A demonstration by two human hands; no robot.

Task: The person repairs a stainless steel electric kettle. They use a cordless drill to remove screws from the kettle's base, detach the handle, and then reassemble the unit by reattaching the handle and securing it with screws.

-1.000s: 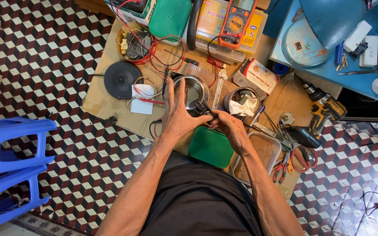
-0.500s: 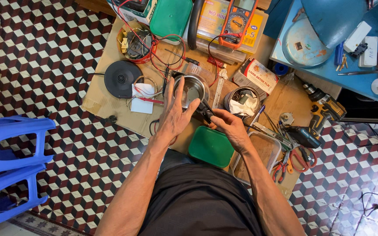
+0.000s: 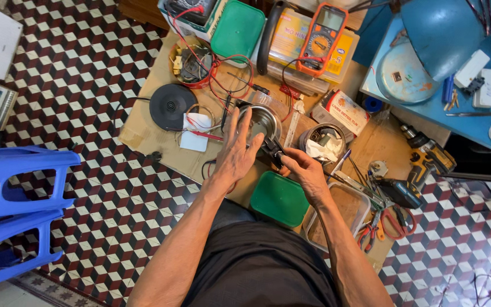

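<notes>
Steadying steel kettle body (image 3: 259, 122) on cardboard sheet (image 3: 143, 133), centre of floor work area: your left hand (image 3: 235, 153) lies flat, fingers spread against its side, gripping nothing. Right hand (image 3: 305, 170) pinches black handle part (image 3: 272, 149) at kettle's rim. Risks as judged: open-palm hold weak, so kettle may roll or slide if you pull hard. Red leads (image 3: 214, 79) trail close by; snagging could drag multimeter (image 3: 322, 37) off its box. Open can (image 3: 322, 142) just beside right hand; elbow knock tips it.

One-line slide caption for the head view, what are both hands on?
Left hand steadies a steel kettle body while right hand grips its black handle, over a cardboard-covered work surface.
</notes>
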